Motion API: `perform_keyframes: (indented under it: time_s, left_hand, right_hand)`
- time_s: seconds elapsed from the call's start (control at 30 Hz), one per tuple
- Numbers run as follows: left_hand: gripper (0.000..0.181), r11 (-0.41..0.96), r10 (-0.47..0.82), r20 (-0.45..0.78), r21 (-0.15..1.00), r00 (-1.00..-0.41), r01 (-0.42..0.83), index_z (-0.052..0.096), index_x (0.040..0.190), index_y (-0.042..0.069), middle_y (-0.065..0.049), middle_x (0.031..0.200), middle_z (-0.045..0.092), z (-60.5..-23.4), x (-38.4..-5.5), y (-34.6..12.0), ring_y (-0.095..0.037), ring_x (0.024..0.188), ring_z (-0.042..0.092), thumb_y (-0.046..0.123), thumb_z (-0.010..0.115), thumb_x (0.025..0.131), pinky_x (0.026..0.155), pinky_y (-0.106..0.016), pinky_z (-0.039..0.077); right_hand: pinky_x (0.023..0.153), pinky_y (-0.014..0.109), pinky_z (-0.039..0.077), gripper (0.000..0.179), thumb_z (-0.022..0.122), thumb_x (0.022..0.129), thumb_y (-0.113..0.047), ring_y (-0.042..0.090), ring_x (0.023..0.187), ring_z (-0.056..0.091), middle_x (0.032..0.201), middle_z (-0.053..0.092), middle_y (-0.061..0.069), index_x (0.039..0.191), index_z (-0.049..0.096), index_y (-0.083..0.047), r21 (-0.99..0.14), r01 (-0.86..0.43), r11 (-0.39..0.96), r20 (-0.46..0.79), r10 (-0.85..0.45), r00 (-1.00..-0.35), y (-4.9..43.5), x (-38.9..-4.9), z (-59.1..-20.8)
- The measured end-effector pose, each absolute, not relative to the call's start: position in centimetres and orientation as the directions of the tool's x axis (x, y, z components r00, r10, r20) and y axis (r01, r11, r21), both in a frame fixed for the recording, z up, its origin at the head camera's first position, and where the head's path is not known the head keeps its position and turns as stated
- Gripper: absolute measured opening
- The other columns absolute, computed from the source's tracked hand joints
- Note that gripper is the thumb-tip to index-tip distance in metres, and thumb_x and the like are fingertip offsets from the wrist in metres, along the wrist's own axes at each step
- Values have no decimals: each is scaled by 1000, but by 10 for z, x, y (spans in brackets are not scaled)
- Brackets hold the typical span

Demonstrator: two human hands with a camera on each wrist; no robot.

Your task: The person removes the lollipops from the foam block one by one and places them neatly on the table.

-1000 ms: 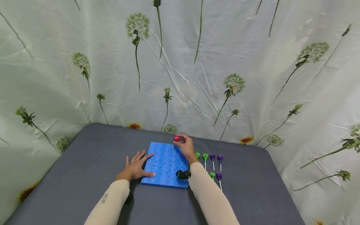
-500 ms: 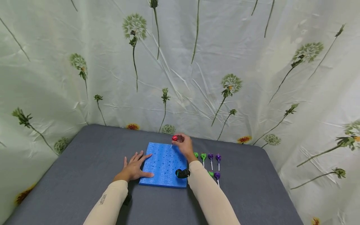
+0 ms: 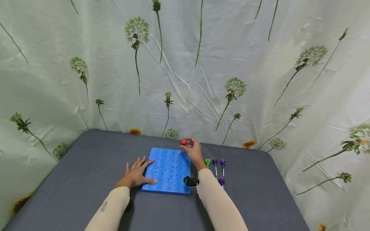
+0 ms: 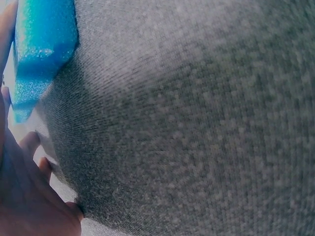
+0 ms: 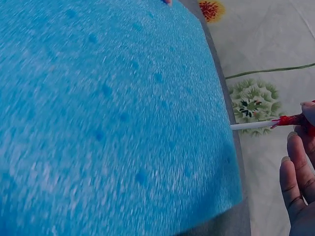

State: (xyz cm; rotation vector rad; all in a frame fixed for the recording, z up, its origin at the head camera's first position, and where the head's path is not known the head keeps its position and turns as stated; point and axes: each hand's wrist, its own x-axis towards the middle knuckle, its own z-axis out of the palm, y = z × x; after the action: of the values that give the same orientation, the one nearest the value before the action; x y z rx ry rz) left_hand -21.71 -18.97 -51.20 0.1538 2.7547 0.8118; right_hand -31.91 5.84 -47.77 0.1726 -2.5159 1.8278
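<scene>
A blue foam board dotted with small holes lies flat on the grey table. My left hand is spread at its left side, with thumb and index finger resting on the board. Over the far right corner, my right hand pinches a red-wrapped lollipop by its head, white stick pointing down. In the right wrist view the tip of the stick appears right at the board's edge, and the other fingers stay apart from the candy. The left wrist view catches only part of the left hand beside the board's corner.
Right of the board lie a green lollipop, purple lollipops and others partly hidden by the right sleeve. A black wrist camera hangs over the board's right edge. Behind the table hangs a floral curtain.
My right hand has shifted a little to the right with the red lollipop, and more of its tilted stick shows. The left hand stays put on the board. The head view has moved slightly.
</scene>
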Motion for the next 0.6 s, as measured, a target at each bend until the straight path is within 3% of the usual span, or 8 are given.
perform_keyframes:
  time_s: [0.6]
  left_hand:
    - [101,840,169,-225,542,-960,21,34,150,22,-24,157,17,-511,-218,-187,-47,143,7,63,76,68,105,-71,-9]
  right_hand:
    - [70,32,52,24,76,83,-13,21,85,61,94,67,8,106,72,-6,-883,-171,437,141,-100,-985,98,-297,-475]
